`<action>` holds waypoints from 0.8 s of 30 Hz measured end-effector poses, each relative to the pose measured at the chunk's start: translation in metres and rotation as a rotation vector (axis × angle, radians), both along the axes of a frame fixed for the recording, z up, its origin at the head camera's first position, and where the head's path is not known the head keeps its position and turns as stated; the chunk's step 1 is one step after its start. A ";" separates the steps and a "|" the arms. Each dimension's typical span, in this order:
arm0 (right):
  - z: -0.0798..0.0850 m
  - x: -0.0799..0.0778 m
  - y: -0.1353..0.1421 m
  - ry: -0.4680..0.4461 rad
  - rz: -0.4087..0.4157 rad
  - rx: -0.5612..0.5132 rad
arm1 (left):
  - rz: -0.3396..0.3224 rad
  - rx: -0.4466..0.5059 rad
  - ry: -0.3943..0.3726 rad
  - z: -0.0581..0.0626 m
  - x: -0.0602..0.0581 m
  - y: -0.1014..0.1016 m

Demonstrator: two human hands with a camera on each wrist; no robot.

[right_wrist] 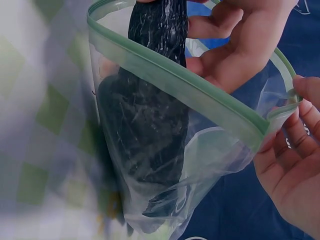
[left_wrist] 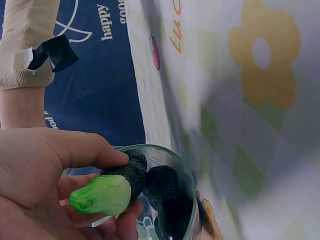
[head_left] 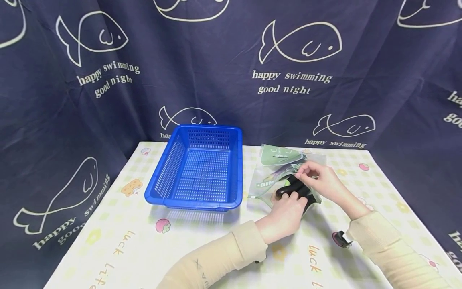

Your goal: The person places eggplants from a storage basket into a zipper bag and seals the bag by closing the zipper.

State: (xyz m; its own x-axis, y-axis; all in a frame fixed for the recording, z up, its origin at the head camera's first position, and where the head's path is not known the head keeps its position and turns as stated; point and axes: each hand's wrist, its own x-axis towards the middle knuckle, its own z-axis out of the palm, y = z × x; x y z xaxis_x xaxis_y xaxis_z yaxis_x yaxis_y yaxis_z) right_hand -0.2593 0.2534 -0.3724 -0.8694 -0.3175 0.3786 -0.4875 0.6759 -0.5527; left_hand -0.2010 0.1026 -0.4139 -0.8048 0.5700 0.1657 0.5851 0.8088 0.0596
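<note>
My left hand (head_left: 285, 216) grips a long dark eggplant (left_wrist: 137, 170) with a pale green stem end, at the mouth of a clear zip bag (right_wrist: 220, 110). The bag has a green zip rim and lies towards the right of the table. My right hand (head_left: 323, 182) pinches one corner of that rim, and in the right wrist view the mouth stands wide apart. More dark eggplants (left_wrist: 162, 185) sit inside the bag; their lower ends blur behind the plastic. The left fingertips are partly hidden behind the held eggplant.
A blue perforated basket (head_left: 193, 204) stands left of the bag. Beneath the hands is a table with a checked, printed cloth (head_left: 122, 228). A dark blue curtain (head_left: 223, 80) with fish drawings hangs behind the table.
</note>
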 end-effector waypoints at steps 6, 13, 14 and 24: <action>-0.001 0.000 -0.001 0.000 0.007 -0.008 | 0.000 -0.004 -0.005 -0.003 -0.003 0.004; -0.003 -0.001 -0.001 -0.001 0.022 -0.023 | 0.022 -0.019 -0.003 -0.005 -0.006 0.008; -0.003 -0.002 -0.001 -0.001 0.024 -0.025 | 0.025 -0.019 -0.006 -0.005 -0.006 0.009; -0.005 -0.001 -0.001 -0.013 0.017 -0.013 | 0.023 -0.008 -0.032 -0.010 -0.009 0.009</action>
State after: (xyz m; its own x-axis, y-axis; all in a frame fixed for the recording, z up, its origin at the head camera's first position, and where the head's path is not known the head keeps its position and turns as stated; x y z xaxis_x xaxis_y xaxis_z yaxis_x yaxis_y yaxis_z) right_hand -0.2607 0.2523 -0.3771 -0.8689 -0.3269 0.3716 -0.4913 0.6603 -0.5680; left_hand -0.2100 0.1116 -0.4241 -0.8224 0.5527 0.1350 0.5645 0.8224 0.0714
